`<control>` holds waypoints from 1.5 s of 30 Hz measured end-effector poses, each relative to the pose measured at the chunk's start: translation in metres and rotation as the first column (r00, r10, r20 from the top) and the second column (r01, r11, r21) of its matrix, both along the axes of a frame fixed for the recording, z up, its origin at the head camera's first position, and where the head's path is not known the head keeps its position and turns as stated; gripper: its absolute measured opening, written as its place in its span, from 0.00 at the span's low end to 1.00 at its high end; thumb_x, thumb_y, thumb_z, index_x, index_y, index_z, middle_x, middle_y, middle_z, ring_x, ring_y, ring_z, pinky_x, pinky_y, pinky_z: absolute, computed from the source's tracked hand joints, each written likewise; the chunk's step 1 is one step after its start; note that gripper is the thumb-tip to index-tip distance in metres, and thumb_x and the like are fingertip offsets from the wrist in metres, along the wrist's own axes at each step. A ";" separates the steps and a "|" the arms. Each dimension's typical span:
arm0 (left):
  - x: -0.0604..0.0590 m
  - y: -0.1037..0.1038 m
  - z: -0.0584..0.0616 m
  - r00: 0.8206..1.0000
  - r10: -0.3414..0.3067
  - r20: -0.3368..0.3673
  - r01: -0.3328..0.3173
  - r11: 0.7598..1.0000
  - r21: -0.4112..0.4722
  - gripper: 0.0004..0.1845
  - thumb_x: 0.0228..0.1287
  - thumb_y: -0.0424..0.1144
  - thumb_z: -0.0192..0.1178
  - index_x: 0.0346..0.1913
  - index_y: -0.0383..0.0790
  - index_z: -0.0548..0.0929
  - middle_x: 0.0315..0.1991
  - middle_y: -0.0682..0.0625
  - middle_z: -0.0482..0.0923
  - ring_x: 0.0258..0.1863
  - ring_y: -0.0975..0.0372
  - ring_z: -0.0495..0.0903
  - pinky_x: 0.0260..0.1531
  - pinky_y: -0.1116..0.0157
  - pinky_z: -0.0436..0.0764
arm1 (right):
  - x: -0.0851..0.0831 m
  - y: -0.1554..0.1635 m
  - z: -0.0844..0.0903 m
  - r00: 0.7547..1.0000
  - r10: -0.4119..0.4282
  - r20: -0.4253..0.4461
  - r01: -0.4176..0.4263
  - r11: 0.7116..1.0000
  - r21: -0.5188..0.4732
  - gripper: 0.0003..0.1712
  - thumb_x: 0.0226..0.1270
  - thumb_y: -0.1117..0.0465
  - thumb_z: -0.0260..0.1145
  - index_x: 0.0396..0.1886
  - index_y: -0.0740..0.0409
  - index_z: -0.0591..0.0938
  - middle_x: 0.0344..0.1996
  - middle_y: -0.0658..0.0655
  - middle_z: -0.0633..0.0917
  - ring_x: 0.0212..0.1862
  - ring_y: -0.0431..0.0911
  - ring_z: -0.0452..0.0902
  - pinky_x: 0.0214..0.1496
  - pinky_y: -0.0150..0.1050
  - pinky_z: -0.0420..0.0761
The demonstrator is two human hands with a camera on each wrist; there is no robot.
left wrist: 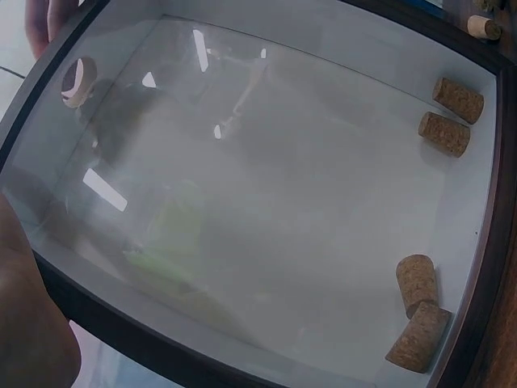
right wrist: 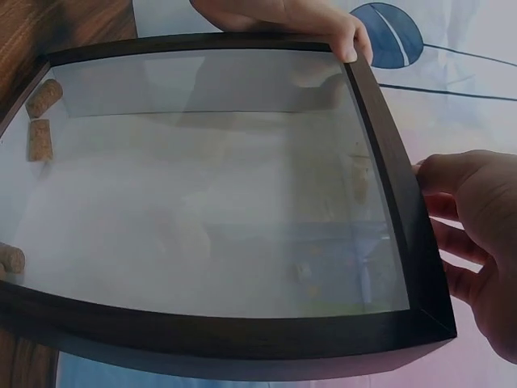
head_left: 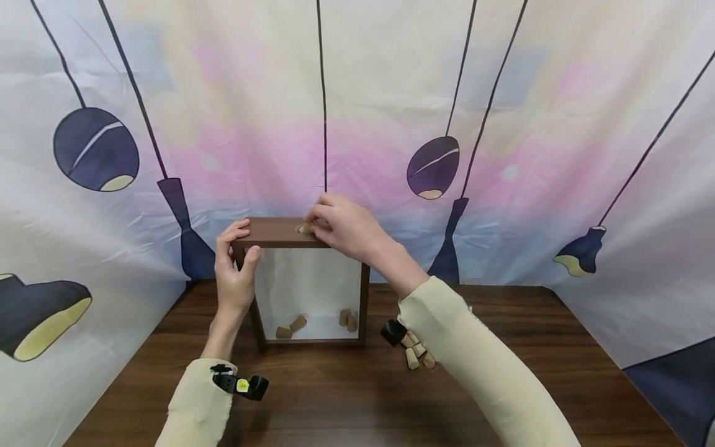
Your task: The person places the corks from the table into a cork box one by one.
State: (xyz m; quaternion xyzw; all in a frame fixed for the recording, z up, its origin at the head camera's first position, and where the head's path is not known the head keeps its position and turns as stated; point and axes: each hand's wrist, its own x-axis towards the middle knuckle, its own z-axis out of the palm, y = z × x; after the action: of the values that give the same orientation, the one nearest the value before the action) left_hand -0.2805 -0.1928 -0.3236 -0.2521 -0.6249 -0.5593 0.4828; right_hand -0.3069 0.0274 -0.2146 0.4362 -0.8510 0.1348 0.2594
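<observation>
Right hand (head_left: 343, 226) pinches cork (head_left: 304, 229) at slot atop frame (head_left: 279, 233); left hand (head_left: 234, 273) grips frame corner. 4 corks (head_left: 298, 323) inside, several loose corks (head_left: 416, 354) wait on bench (head_left: 346, 397) (early stage).

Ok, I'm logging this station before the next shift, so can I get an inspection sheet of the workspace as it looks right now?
Surface: dark wooden table, bare wood showing in front.
Job's things: upright glass-fronted box frame; four corks inside on its floor; one cork at the top edge.
Clutter: loose corks on the table, right of the frame.
Hands: left hand grips the frame's top left corner; right hand pinches the cork on the top edge.
Cables: nothing seen.
Surroundings: cloth backdrop printed with hanging lamps, behind and on both sides.
</observation>
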 end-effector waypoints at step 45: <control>0.002 0.001 0.002 0.999 0.033 -0.003 -0.034 0.999 -0.016 0.18 0.64 0.26 0.55 0.53 0.17 0.69 0.63 0.26 0.68 0.57 0.65 0.73 0.33 0.72 0.61 | 0.005 0.114 -0.057 0.997 -0.012 0.081 0.042 0.926 -0.376 0.09 0.70 0.61 0.64 0.46 0.53 0.86 0.39 0.50 0.82 0.35 0.45 0.74 0.34 0.36 0.72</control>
State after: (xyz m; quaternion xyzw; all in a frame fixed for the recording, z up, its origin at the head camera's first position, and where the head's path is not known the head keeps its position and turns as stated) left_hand -0.2787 -0.1915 -0.3218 -0.2463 -0.6328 -0.5458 0.4910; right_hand -0.3016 0.1411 -0.2718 0.3610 -0.8245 0.3092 0.3070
